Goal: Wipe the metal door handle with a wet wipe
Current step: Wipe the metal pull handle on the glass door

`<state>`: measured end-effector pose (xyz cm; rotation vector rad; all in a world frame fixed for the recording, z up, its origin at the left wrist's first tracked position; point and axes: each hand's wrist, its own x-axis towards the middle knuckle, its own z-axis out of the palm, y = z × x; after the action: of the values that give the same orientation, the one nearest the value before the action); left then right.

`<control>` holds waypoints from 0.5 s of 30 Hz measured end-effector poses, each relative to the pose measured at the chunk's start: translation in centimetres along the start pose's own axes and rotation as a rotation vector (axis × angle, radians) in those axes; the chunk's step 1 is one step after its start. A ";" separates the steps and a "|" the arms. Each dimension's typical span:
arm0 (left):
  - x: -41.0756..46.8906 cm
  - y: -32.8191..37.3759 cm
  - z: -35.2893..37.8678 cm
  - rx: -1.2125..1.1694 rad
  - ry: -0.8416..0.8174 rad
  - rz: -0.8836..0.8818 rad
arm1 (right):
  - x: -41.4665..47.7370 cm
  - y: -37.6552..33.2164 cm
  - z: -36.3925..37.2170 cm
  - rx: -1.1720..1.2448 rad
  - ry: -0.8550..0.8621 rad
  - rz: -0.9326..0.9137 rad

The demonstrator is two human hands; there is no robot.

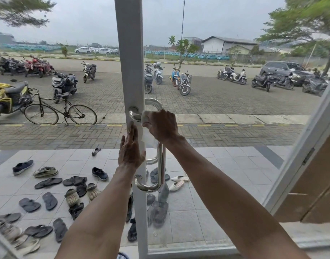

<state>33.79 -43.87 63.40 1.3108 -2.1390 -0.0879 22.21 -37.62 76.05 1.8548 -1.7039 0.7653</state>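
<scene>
A polished metal door handle (161, 165) runs vertically beside the white door frame (130, 62), bending into the frame at top and bottom. My right hand (161, 126) grips the upper part of the handle with a white wet wipe (145, 116) wrapped around the bar near the top bend. A loose end of the wipe hangs below that hand. My left hand (130, 148) lies flat with straight fingers against the white frame just left of the handle, holding nothing.
Glass panes flank the frame. Outside, several shoes and sandals (48, 193) lie on the tiled porch, with a bicycle (60, 111) and parked scooters beyond. An open door leaf with a brown panel (313, 184) stands at the right.
</scene>
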 end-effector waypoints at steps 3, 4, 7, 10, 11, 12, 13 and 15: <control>-0.1 0.2 0.1 -0.016 0.003 -0.003 | -0.4 0.2 0.2 0.034 0.049 0.025; -0.1 0.3 0.1 -0.019 0.004 -0.004 | -0.5 0.3 0.3 0.039 0.064 0.033; -0.1 0.2 0.1 -0.020 0.002 -0.005 | -0.8 0.5 0.4 0.023 0.085 0.052; -0.1 0.0 0.1 -0.007 0.001 0.005 | -1.0 0.8 0.2 0.012 0.052 0.079; 0.0 0.0 0.1 -0.008 0.000 0.007 | -0.9 0.6 0.0 0.004 0.031 0.084; 0.0 0.1 0.2 -0.012 -0.002 0.004 | -0.6 0.4 -0.2 -0.022 -0.004 0.087; 0.0 0.2 0.2 -0.018 -0.002 -0.002 | -0.2 0.1 -0.5 -0.060 -0.043 0.082; -0.1 0.6 0.3 -0.037 0.005 -0.021 | 0.5 -0.6 -0.7 -0.160 -0.096 0.031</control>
<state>33.22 -43.59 63.37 1.3112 -2.1099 -0.1324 22.76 -37.44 76.96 1.7846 -1.8014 0.5422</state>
